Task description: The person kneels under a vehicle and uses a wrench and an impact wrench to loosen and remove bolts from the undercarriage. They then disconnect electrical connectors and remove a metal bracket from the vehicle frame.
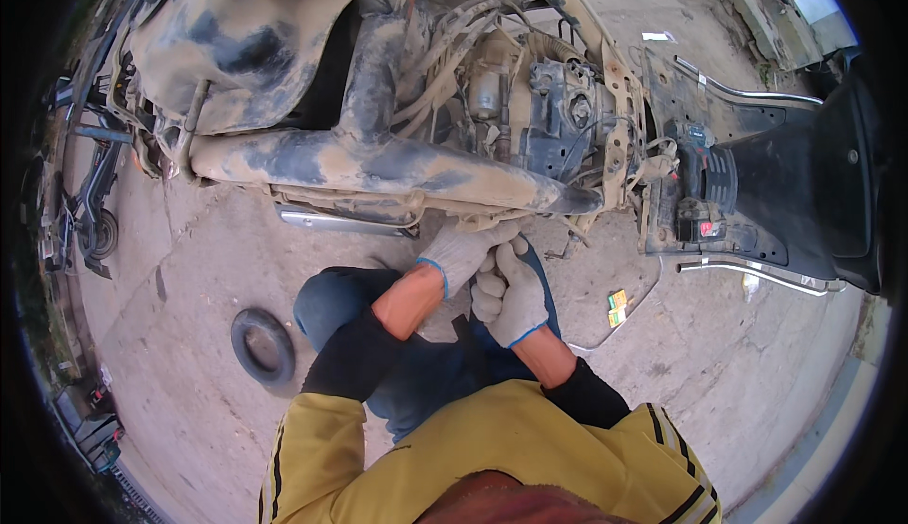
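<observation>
Both my hands wear pale knit gloves with blue cuffs. They meet just below the thick, mud-caked frame tube [454,174] of a partly stripped motor vehicle. My left hand [466,252] reaches up to the tube's underside, its fingers curled close to the lower edge; whatever they grip is hidden. Right beside it, my right hand [514,295] is closed, fingers folded toward the palm and thumb pointing up. Anything inside it is too small or covered to make out. Above the tube, the dirty engine [558,113] shows among hoses and cables.
A black tyre [263,346] lies on the concrete to my left. To the right stands a black seat section [785,169] with bent metal rails. A small yellow-green packet [617,307] is on the ground near a thin curved wire. A bicycle-like vehicle [95,212] stands far left.
</observation>
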A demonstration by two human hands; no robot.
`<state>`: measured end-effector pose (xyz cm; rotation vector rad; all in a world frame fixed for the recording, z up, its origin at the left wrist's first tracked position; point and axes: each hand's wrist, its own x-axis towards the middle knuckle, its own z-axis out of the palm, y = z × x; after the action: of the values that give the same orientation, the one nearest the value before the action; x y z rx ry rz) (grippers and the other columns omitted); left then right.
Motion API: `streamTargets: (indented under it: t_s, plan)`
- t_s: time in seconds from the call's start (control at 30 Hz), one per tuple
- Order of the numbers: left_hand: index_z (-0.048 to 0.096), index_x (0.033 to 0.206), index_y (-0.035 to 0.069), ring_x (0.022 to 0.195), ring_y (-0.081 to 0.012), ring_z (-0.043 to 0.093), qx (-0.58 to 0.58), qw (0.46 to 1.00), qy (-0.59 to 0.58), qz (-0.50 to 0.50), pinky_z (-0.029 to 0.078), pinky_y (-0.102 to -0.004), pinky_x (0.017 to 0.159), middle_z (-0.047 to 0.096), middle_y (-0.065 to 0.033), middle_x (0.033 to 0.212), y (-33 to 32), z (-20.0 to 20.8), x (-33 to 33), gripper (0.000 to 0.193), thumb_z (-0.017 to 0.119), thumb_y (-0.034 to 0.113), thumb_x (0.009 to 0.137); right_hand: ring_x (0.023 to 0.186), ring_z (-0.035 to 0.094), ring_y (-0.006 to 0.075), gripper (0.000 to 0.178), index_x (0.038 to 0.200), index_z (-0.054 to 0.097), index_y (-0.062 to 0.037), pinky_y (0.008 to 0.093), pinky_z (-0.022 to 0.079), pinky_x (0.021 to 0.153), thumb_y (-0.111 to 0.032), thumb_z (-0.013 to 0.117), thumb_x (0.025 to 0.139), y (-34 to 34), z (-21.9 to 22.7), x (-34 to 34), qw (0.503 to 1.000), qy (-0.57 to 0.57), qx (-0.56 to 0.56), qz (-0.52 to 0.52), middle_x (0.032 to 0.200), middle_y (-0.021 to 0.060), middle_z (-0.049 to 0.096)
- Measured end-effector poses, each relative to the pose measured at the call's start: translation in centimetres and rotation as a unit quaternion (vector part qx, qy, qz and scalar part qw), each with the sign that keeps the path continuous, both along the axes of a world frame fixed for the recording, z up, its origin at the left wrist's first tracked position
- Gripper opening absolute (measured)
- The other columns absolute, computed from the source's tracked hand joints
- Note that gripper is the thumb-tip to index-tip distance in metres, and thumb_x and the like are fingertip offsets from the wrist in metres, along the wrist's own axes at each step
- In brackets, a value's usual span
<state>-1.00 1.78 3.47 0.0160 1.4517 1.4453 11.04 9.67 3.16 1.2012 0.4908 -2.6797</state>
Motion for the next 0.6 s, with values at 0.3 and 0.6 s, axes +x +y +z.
streamTargets:
  t_s: [0.3,0.6]
  plan:
    - [0.070,0.123,0.002,0.085,-0.0201,0.072,-0.004,0.997,-0.079,0.003,0.060,-0.0323,0.070,0.078,-0.0129,0.107,-0.4,-1.1,-0.2,0.034,0.064,0.031,0.107,0.045,0.032,0.0074,0.034,0.091,0.053,-0.0154,0.0274,0.024,0.042,-0.042,0.052,0.112,-1.3,-1.6,0.0,0.977,-0.002,0.205,0.061,0.060,-0.0054,0.036]
    - [0.075,0.114,0.003,0.089,-0.0155,0.071,-0.046,0.998,0.027,-0.033,0.057,-0.0292,0.079,0.079,-0.0080,0.107,0.3,-2.2,0.0,0.031,0.068,0.032,0.104,0.044,0.025,0.0065,0.044,0.087,0.052,-0.0186,0.0258,0.019,0.040,-0.057,0.051,0.109,1.9,-2.4,0.4,0.995,0.071,-0.055,0.032,0.061,-0.0079,0.032]
